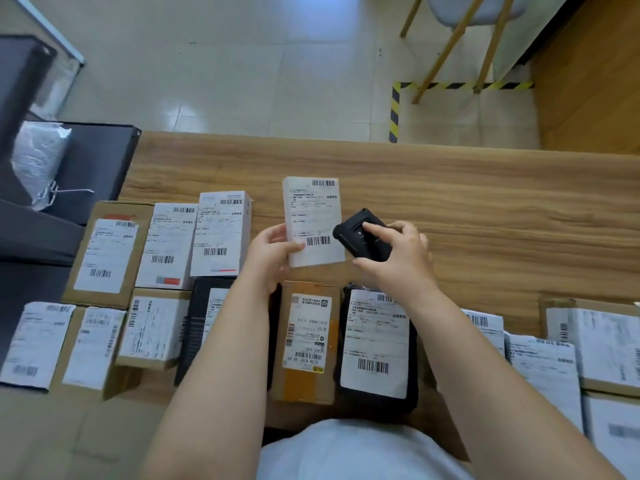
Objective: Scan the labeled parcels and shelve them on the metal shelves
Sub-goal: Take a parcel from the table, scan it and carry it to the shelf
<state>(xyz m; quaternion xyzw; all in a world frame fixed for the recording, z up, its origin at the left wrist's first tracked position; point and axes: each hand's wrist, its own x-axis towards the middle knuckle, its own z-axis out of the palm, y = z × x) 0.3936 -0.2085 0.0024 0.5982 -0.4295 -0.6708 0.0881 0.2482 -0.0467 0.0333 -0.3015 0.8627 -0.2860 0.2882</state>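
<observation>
Left hand [273, 252] grips a white labeled parcel [313, 220] by its lower left edge, thumb laid across the label beside the lower barcode, holding it up over the wooden desk [485, 209] with the label facing the camera. Right hand [398, 256] holds a black handheld scanner [362, 233] just beside the parcel's right edge, fingers curled around its body and the forefinger resting on its top face. Scanner and parcel touch or nearly touch at the parcel's lower right side; which, I cannot tell.

Below the hands, near the desk's front edge, lie a brown box with an orange stripe [306, 341] and a black-wrapped parcel [377, 344] side by side, each with a white label on top. To the left stand three upright labeled boxes in a row: a brown carton [109, 254], a white box [169, 244] and a second white box [221, 233]. More labeled parcels fill the front left, and another cluster [571, 355] sits at the right. A silver padded bag [38, 161] rests on dark metal shelves [100, 157] at the far left. Yellow-black tape [394, 112] marks the tiled floor beyond the desk.
</observation>
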